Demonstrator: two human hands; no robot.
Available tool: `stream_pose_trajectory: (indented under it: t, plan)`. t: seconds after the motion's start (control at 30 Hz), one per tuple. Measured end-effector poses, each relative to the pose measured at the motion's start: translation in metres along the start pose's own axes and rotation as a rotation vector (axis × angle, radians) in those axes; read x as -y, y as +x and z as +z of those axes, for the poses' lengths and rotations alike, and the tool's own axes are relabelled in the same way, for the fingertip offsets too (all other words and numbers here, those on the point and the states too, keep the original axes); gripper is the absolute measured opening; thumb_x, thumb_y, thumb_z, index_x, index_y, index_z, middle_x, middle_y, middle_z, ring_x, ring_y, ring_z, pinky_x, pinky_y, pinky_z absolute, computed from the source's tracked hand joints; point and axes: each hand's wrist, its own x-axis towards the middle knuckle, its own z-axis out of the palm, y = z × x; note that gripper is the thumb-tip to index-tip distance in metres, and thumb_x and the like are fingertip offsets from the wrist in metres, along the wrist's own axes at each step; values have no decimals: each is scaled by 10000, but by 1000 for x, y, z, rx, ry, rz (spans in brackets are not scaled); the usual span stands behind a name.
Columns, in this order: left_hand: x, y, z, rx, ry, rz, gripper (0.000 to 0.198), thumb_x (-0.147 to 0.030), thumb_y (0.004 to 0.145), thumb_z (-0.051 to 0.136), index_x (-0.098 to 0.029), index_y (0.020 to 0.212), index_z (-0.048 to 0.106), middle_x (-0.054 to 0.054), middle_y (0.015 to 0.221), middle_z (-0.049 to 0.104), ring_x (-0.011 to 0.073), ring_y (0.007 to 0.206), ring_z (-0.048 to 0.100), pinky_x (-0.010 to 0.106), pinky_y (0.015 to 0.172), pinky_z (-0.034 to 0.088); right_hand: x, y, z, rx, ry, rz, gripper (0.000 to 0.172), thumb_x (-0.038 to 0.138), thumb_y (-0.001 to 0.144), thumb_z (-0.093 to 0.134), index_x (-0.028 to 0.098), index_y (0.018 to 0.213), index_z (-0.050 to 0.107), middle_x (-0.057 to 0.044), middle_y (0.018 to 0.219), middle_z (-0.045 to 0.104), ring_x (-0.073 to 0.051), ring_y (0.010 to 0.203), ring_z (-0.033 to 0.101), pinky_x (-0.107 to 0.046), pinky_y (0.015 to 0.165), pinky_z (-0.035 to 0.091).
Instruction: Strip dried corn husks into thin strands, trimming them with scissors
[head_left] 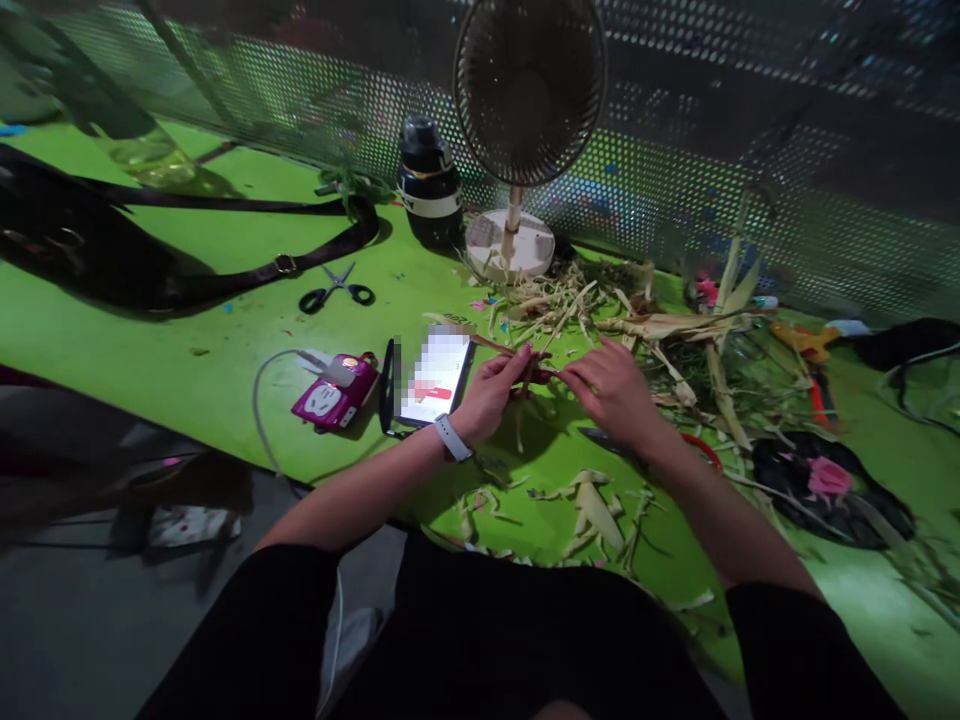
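My left hand [491, 395], with a pale band on its wrist, is closed in a pinch around dried husk strips [529, 372]. Opposite it, my right hand [611, 390] pinches an end of the same strips, its fingertips close to those of the left. A strip end hangs below the left fingers. The exact shape of the held piece is partly hidden by the fingers. Just left of my left hand lies a lit phone [436, 375]. Under my right forearm a dark blade [607, 440] and a red loop handle [703, 452] show.
A fan [517, 245] and a dark bottle [430, 190] stand at the back. Husk scraps [592, 515] litter the green table [247, 370]. Scissors [336, 290], a purple power bank [335, 392] with a cable and a black bag [150, 250] lie left. A pink flower [829, 477] sits right.
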Motion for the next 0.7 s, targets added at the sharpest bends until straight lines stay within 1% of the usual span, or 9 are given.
stream_pose_trajectory:
  t: [0.1,0.17,0.27,0.33,0.37,0.47,0.53,0.6,0.7]
  plan:
    - [1,2,-1,-25,104,70,466,-546,729,703,-138,949,748,70,766,734,112,664,626,197,533,369,-1,0,2,27,-1,-5,273,315,953,473,176,820,667,-66,763,704,-201,754,586,-405,991,372]
    - [2,2,-1,-5,133,103,443,-533,725,712,-146,935,752,56,761,726,99,639,591,201,538,365,-2,1,3,51,55,31,300,349,954,471,179,794,659,-64,748,699,-200,742,589,-400,943,389]
    - [4,-1,0,78,114,108,419,-516,714,730,-173,953,746,37,799,721,103,682,596,204,588,403,-4,3,2,59,190,199,388,476,935,469,188,730,628,-63,719,673,-200,734,590,-357,805,423]
    - [7,-3,1,128,117,99,415,-499,707,745,-179,972,737,31,816,715,107,715,598,212,641,435,-4,6,1,64,314,321,457,547,932,420,194,715,611,-56,726,658,-190,730,592,-325,729,429]
    - [8,-4,2,141,121,92,408,-489,702,754,-179,968,734,27,815,709,106,725,594,217,666,446,-4,7,0,74,373,353,484,567,936,387,197,715,607,-51,727,651,-184,723,591,-315,706,430]
    - [13,-5,4,166,116,42,376,-469,686,774,-170,911,731,8,772,683,93,705,572,217,696,457,-3,9,1,113,462,333,511,588,938,352,199,738,615,-51,744,647,-182,733,591,-313,715,434]
    - [16,-4,5,193,79,-7,373,-457,669,790,-162,887,723,3,762,674,88,693,577,214,699,462,-2,9,3,152,445,314,526,603,933,350,196,735,618,-61,747,647,-187,732,587,-320,721,430]
    - [17,-3,6,197,11,-56,386,-458,645,805,-161,873,710,2,775,678,93,694,600,220,707,474,-1,9,6,180,407,306,577,617,940,293,197,694,601,-69,724,635,-189,708,573,-327,709,420]
    - [15,-1,6,162,-42,-74,380,-460,642,803,-151,835,692,-2,745,674,92,667,611,218,683,482,2,9,8,147,355,273,625,610,956,201,210,637,561,-75,695,611,-196,707,551,-340,726,401]
